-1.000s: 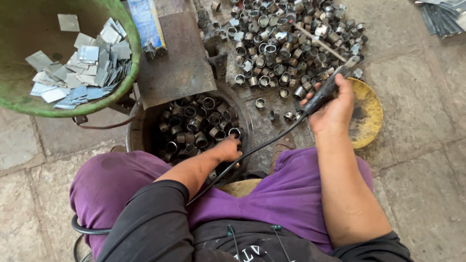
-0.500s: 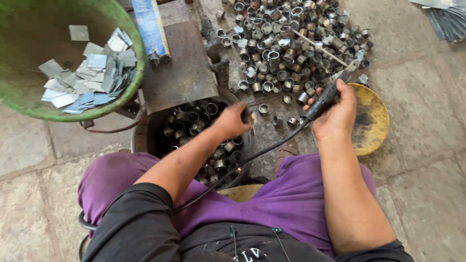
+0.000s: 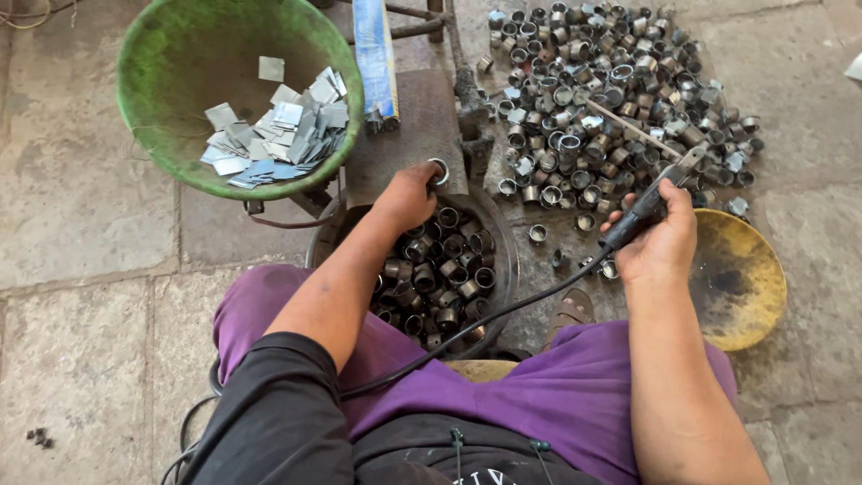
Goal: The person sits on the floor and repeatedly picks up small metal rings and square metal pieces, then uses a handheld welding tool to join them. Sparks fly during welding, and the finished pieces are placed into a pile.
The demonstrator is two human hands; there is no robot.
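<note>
My left hand [image 3: 409, 193] reaches forward and holds a small metal ring [image 3: 438, 171] at the near edge of a dark metal plate [image 3: 404, 135]. Just below it a round dark pan [image 3: 503, 269] is full of several short metal rings. My right hand [image 3: 660, 242] grips a black electrode holder [image 3: 642, 208] with a thin rod [image 3: 642, 132] pointing up-left over a pile of metal rings [image 3: 611, 99]. A black cable [image 3: 485, 319] runs from the holder across my purple-clad lap.
A green basin [image 3: 153, 99] at the upper left holds several flat square metal pieces [image 3: 274, 135]. A yellow round dish [image 3: 741, 278] lies right of my right hand. A blue packet [image 3: 373, 54] rests by the plate. Stone paving lies all around.
My left hand has risen from the pan of rings and moved forward to the plate with one ring in it. My right hand with the holder has hardly moved.
</note>
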